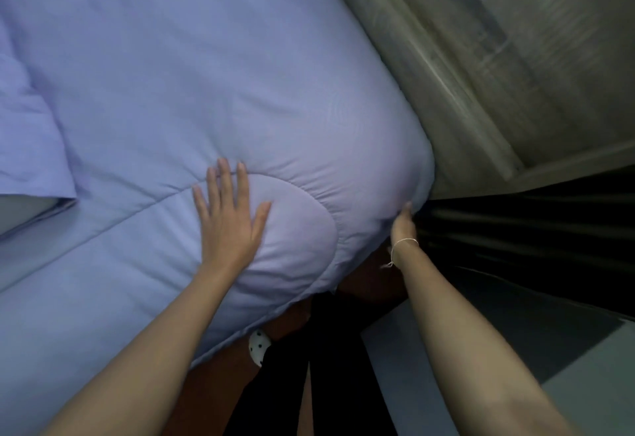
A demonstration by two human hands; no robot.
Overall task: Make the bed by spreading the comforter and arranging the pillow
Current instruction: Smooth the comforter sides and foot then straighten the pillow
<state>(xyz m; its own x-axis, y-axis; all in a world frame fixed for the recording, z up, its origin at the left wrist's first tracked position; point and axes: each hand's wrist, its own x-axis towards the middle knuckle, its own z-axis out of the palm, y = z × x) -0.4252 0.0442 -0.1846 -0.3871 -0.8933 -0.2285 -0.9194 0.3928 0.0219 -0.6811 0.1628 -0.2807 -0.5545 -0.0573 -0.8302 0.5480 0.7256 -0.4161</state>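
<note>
Comforter [206, 74] lilac | L hand [228, 219] flat on it | R hand [403, 224] grips corner

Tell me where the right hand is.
In the head view, the right hand is lower right of centre, gripping the comforter at its corner edge, right of the flat left hand.

The right hand [403, 226] reaches the corner of the pale lavender quilted comforter [206, 74]; its fingers are hidden behind the fabric, so the grip cannot be determined. The comforter is cut off by the left and top edges. The grey surfaces [515, 40] at upper right are motion-blurred and unidentifiable.
</note>
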